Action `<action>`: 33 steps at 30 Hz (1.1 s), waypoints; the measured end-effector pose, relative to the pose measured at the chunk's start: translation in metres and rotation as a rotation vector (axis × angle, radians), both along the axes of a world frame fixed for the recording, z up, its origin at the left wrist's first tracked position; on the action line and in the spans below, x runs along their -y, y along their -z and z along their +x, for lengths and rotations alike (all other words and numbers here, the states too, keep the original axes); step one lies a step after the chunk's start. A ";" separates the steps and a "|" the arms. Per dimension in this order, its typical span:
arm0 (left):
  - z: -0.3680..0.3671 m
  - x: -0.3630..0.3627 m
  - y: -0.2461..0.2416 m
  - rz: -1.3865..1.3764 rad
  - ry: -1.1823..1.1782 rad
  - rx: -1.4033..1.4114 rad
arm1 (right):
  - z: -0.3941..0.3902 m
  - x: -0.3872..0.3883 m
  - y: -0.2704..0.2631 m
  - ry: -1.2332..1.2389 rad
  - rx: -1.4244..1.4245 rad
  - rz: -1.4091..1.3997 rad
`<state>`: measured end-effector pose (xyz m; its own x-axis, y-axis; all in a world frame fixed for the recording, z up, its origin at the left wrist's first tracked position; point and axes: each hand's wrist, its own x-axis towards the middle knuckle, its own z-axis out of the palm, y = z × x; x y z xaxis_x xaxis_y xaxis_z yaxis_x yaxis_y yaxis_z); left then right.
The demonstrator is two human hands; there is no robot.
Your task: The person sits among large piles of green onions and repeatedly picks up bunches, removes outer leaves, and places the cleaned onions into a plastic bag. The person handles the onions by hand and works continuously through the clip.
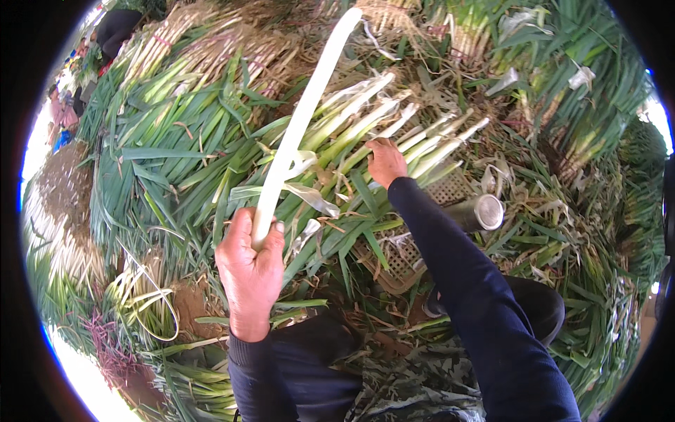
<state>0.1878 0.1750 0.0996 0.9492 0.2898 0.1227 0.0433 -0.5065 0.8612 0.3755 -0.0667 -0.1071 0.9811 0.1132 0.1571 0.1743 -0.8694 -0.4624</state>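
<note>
My left hand (250,269) grips the lower end of a long, smooth, pale stalk (300,121), which looks like the white shank of a green onion. It points up and away from me, slightly curved and washed out by light. Over a row of green onions (364,124) lies my right hand (387,163), fingers curled down among the white stems. Whether it grips one of them is hidden. These onions rest across a perforated plastic basket (395,269), with dry peels (311,200) among their leaves.
A metal cylinder (488,212), perhaps a flask, lies partly behind my right forearm. Big heaps of green onions (174,111) surround me, with more bundles (569,121) at right. Loose leaves and peels (501,179) litter the ground. People (63,113) are at the far left edge.
</note>
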 end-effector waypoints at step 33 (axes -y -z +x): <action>-0.013 -0.013 -0.024 -0.792 0.230 -0.059 | -0.125 -0.075 -0.251 -0.547 0.017 0.952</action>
<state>0.1743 0.1881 0.1237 0.9939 0.0672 -0.0880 0.0688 0.2476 0.9664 0.2502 0.0078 0.1437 0.8320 0.3578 0.4240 0.4402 0.0395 -0.8970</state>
